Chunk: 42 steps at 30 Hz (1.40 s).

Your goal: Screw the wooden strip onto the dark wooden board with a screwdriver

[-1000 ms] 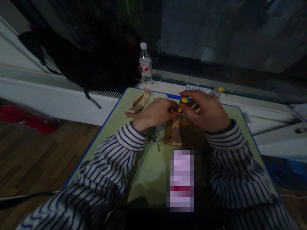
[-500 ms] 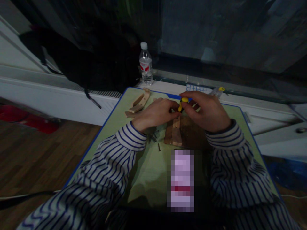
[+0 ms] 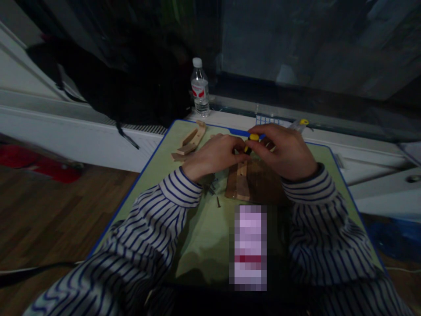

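Observation:
My right hand point(image 3: 283, 151) has its thumb and fingers closed on the top of a short yellow-and-black screwdriver point(image 3: 254, 137). At the lower end of that handle, the thumb and index finger of my left hand point(image 3: 219, 156) pinch together around it. The screwdriver's tip is hidden behind my fingers. Just below lies a narrow light wooden piece point(image 3: 243, 186) with a hole in it, on a brown wooden board point(image 3: 263, 182). Left of the board are several loose screws point(image 3: 210, 188), and a single screw point(image 3: 218, 202) lies apart, nearer me.
Joined wooden pieces point(image 3: 190, 140) lie at the small table's point(image 3: 197, 228) far left. A phone-like blurred screen point(image 3: 250, 245) is close to me. On the ledge behind stand a water bottle point(image 3: 200, 92) and a black bag point(image 3: 131, 87); a yellow-tipped clear item point(image 3: 299, 125) is beyond my right hand.
The yellow-and-black handle has turned a little between my fingers, showing more black at its lower end. Both hands stay in nearly the same place.

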Available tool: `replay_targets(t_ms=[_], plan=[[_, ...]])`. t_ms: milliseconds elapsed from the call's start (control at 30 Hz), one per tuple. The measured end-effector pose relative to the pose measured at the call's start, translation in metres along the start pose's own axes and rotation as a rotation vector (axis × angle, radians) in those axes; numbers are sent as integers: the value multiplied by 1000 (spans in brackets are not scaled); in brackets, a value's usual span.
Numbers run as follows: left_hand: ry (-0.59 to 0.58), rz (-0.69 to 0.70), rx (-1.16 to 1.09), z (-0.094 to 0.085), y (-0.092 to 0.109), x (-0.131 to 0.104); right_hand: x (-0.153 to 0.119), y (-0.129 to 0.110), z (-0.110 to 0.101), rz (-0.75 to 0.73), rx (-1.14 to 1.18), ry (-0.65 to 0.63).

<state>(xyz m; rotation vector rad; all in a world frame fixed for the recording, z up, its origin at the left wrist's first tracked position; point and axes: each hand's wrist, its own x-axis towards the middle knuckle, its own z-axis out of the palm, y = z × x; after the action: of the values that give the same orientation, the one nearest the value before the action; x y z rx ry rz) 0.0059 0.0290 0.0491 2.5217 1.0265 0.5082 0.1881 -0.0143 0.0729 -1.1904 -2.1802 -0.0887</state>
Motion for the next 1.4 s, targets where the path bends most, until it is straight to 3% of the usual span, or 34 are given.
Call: replay_targets(t_ms=[1400], plan=[[-5,-14,5,-1,2,0,0,-1,0,-6,18,-27]])
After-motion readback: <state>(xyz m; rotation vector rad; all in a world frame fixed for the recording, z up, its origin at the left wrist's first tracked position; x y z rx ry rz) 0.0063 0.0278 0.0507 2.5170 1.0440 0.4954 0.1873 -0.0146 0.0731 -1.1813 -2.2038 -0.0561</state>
